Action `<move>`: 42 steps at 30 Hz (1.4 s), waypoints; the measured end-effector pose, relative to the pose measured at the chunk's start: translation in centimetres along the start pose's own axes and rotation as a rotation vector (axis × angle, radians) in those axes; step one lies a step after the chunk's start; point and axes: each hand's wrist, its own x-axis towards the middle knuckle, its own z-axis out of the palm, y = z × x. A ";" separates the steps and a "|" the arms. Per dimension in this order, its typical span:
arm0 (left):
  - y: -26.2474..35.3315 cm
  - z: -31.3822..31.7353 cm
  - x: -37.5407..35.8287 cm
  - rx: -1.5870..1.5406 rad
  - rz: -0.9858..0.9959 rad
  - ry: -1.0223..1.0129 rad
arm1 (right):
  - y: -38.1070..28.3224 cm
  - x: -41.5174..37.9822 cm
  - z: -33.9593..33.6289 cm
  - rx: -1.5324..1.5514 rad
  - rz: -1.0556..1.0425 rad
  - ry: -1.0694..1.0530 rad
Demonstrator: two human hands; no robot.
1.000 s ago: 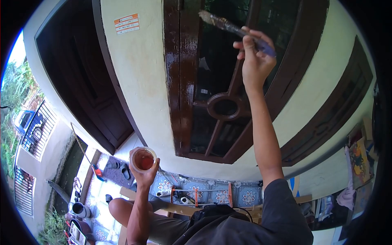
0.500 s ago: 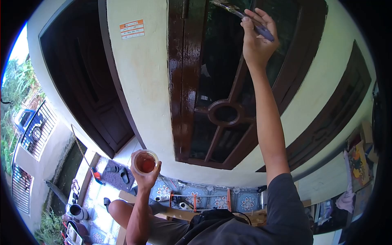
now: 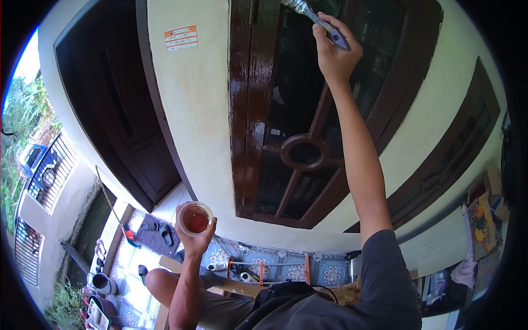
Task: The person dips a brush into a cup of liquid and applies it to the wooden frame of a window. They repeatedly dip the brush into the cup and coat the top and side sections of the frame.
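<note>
My right hand (image 3: pixel 337 55), raised high at the top of the view, is closed round the handle of a paintbrush (image 3: pixel 333 34). The bristles point up and left, over the dark pane of a brown wooden window frame (image 3: pixel 263 71), and partly run out of view. Wet-looking gloss shows on the frame's left side. Low in front of me, my left hand (image 3: pixel 198 242) is wrapped round a clear plastic cup (image 3: pixel 194 219) with reddish-brown liquid in the bottom. The cup is upright, well below the brush.
A dark door (image 3: pixel 110 99) stands to the left, with an orange-and-white sticker (image 3: pixel 181 38) on the cream wall beside it. Below are sandals on a doormat (image 3: pixel 157 235), patterned floor tiles and an orange-ended rack (image 3: pixel 307 268). Buckets (image 3: pixel 104 285) stand lower left.
My right hand has moved a little left and up with the paintbrush, turning the handle. My left hand holds the cup in nearly the same place.
</note>
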 end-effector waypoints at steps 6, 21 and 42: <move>-0.3 -0.1 -0.1 0.018 0.008 0.014 | -0.4 -2.2 -0.4 -0.081 -0.018 -0.031; -0.4 0.3 -0.5 0.049 -0.019 -0.058 | -3.7 -8.0 -1.7 -0.039 0.166 -0.057; 0.3 0.2 0.2 0.022 0.023 -0.010 | -6.0 -3.9 -0.8 -0.211 -0.100 -0.117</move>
